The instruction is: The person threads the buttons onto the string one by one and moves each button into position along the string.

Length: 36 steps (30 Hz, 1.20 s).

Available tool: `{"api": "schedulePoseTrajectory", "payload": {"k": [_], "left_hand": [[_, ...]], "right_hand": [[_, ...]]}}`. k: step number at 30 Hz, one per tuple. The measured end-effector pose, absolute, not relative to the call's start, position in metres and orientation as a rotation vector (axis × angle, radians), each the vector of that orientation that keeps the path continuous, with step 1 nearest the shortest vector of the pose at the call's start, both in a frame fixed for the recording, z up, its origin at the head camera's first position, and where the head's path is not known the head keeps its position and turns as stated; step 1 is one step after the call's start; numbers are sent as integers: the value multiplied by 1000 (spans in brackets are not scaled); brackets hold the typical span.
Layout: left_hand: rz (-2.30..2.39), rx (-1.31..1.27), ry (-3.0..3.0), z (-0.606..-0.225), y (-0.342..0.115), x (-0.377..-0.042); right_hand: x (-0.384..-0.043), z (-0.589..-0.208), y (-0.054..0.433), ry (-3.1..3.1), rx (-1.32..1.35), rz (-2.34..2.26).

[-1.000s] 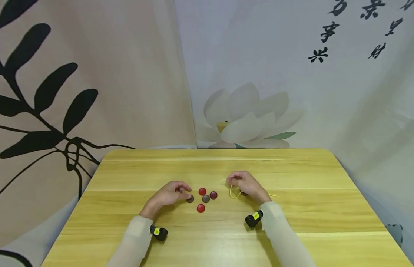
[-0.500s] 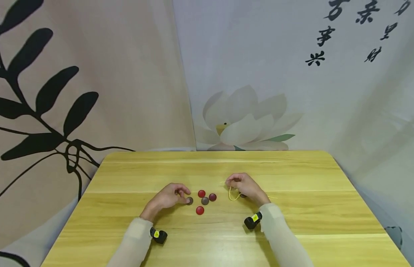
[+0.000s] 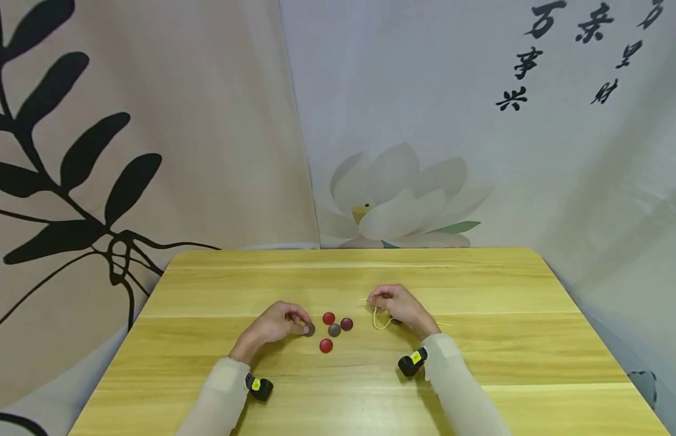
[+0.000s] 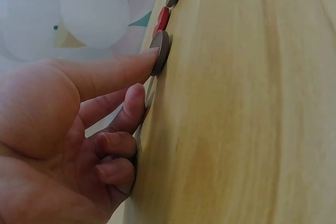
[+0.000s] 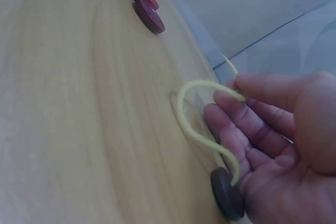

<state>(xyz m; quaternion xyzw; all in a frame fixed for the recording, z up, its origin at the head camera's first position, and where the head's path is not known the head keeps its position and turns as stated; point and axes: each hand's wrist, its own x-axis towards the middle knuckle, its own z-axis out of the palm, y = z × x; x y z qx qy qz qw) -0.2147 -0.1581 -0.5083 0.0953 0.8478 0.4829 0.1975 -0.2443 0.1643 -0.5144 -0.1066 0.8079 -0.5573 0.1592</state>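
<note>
While the right hand (image 3: 399,304) pinches the yellow cord (image 5: 180,107), the left hand (image 3: 276,321), its fingers parted a moment ago, now pinches a brown button (image 3: 310,330) near the other buttons (image 3: 334,330) on the bench (image 3: 495,290), seemingly securing it.

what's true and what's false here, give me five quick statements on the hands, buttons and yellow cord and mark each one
1. The right hand pinches the yellow cord. True.
2. Two bright red buttons lie on the table between the hands. True.
3. The left hand touches a bright red button. False: it touches a brown button.
4. In the head view, the maroon button lies left of both bright red ones. False: it lies to their right.
5. Between the right hand's fingertips and the dark button beside that hand, the cord runs straight. False: it bends in a curve.
</note>
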Motion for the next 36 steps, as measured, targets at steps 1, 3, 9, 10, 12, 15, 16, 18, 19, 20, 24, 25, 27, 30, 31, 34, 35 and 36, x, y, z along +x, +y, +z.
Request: {"api": "schedulePoseTrajectory", "payload": {"k": [1,3,9,10,12,15,16,18,19,20,24,25,27,30,31,34,35,36], "left_hand": [[1349,270,2374,-508,-158,-214],[1346,275,2377,-508,-158,-214],[1348,274,2376,-507,-157,-214],[1348,270,2375,-507,-157,-214],[1347,265,2374,-507,-157,-214],[1331,258,2381,-507,-157,-214],[1325,256,2386,-507,-157,-214],[1317,255,2392,-507,-157,-214],[1316,254,2394,-507,-157,-214],[1314,252,2398,-507,-157,-214],[1322,252,2398,-507,-158,-212],[1322,250,2396,-507,-158,-212],[1325,253,2395,-508,-159,-212],[1325,254,2396,-508,-160,-211],[1324,252,2396,-508,-161,-211],[1324,260,2401,-508,-161,-211],[1321,263,2403,-507,-161,-211],[1319,266,2406,-507,-162,-212]], "right_hand": [[-244,-514,164,2309,-302,-1593],[-244,-514,164,2307,-295,-1594],[-244,-514,163,2310,-287,-1596],[-244,-514,163,2309,-290,-1598],[-245,-515,163,2313,-294,-1596],[-245,-516,163,2311,-300,-1595],[-245,-516,163,2310,-297,-1594],[-245,-516,163,2310,-302,-1593],[-245,-516,163,2309,-301,-1593],[-244,-516,163,2310,-304,-1592],[-243,-514,163,2320,-302,-1587],[-243,-514,163,2321,-300,-1585],[-243,-513,163,2321,-297,-1582],[-243,-514,163,2315,-304,-1583],[-244,-514,164,2311,-310,-1586],[-244,-516,165,2303,-324,-1604],[-244,-517,165,2300,-325,-1612],[-245,-517,165,2298,-325,-1619]]}}
